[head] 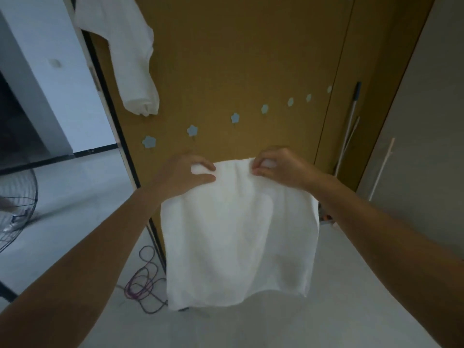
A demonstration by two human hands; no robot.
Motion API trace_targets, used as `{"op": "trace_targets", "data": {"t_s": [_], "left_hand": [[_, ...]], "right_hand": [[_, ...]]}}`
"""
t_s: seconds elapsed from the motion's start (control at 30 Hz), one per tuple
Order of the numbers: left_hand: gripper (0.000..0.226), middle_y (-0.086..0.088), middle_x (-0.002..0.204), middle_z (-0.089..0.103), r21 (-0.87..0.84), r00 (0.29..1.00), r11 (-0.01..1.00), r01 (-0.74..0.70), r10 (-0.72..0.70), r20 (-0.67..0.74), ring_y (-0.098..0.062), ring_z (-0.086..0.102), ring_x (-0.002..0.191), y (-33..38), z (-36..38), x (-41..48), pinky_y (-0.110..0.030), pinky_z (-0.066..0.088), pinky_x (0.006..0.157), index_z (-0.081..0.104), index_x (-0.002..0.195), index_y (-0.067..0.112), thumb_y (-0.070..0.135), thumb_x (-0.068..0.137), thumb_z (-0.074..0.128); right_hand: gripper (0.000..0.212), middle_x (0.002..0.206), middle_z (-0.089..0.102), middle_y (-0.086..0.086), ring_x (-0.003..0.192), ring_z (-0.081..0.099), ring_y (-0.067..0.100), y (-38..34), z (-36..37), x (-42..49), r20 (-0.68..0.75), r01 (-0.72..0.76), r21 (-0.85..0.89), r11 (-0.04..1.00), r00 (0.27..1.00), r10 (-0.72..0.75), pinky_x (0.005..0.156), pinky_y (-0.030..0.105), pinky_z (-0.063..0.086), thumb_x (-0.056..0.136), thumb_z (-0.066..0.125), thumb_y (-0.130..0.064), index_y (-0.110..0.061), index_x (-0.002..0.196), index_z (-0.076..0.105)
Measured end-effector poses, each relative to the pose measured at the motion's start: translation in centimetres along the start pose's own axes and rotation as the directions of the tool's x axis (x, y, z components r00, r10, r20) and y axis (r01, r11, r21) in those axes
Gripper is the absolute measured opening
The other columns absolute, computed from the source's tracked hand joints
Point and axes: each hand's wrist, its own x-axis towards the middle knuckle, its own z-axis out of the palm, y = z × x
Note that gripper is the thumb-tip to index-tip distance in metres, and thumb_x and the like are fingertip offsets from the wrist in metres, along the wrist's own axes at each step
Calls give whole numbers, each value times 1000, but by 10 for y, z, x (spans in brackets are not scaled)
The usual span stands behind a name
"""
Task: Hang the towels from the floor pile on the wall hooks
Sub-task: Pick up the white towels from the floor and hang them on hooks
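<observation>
Hanging down toward six o'clock, the towel (pixel 236 234) is held by its top edge, long axis running vertically. The left hand (pixel 185 174) pinches the edge's nine o'clock corner and the right hand (pixel 281 167) its three o'clock corner, fingers (pixel 204 165) curled onto cloth. Beyond them, a row of hooks (pixel 235 118) climbs toward two o'clock; one hook (pixel 192 130) sits at twelve o'clock from the left hand, likely the nearer. Farther, at eleven o'clock, another towel (pixel 130 59) hangs on the wall (pixel 238 46).
</observation>
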Motion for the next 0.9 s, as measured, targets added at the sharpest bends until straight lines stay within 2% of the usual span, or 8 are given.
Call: {"op": "trace_targets", "data": {"t_s": [0.13,0.2,0.33,0.43,0.57,0.67,0.77,0.9], "left_hand": [[24,21,120,55,42,991,992,-123,120,67,6,45,113,-10,-11,50,2,25,91,64,109,38,20,92,65],[28,23,124,53,76,985,987,-140,131,110,5,44,118,-17,-16,74,5,23,90,64,113,39,17,96,58],[28,16,122,51,113,995,989,-95,95,10,-1,43,116,-17,-27,118,11,20,83,68,119,20,9,99,52],[26,13,115,53,139,995,989,-50,61,-77,-4,48,110,-15,-40,146,6,27,85,69,117,16,9,98,53],[16,12,117,64,167,976,984,54,-17,-216,-5,54,112,-21,-50,185,-22,39,102,73,106,26,28,92,65],[6,19,96,64,109,937,990,90,-47,-346,1,56,93,-16,-56,215,-7,39,80,70,91,27,24,91,65],[23,25,87,55,154,910,982,111,-38,-412,6,52,81,-6,-66,245,1,33,69,64,85,26,10,97,53],[46,25,84,54,150,869,967,206,-110,-482,9,51,70,17,-84,280,0,34,62,69,77,26,2,100,37]], "right_hand": [[9,93,65,-20,89,61,-4,31,-1,64,-23,59,41,997,998,-58,86,15,47,89,68,-19,-19,95,73],[11,93,63,-20,85,58,-6,43,-3,95,-54,152,-35,988,987,-154,85,9,44,90,66,-16,-15,98,74],[15,100,66,-8,91,56,1,57,-10,156,-119,245,-106,964,959,-257,83,2,36,92,62,-11,-11,102,74],[15,99,67,-7,90,57,-1,68,-14,196,-148,318,-92,944,933,-328,83,6,40,91,64,-11,-12,101,74],[14,94,68,-11,90,61,-2,81,-20,251,-178,353,112,929,927,-331,83,6,42,87,67,-7,-15,96,75],[19,86,68,-24,88,60,-10,89,-24,292,-186,381,231,895,920,-344,82,4,40,87,68,-9,-28,91,71],[24,83,63,-38,85,58,-15,96,-33,333,-212,436,293,851,897,-387,80,3,37,89,66,-9,-33,87,67],[24,82,64,-32,85,55,-17,98,-54,381,-224,549,331,767,836,-502,77,2,36,92,58,-5,-28,90,65]]}}
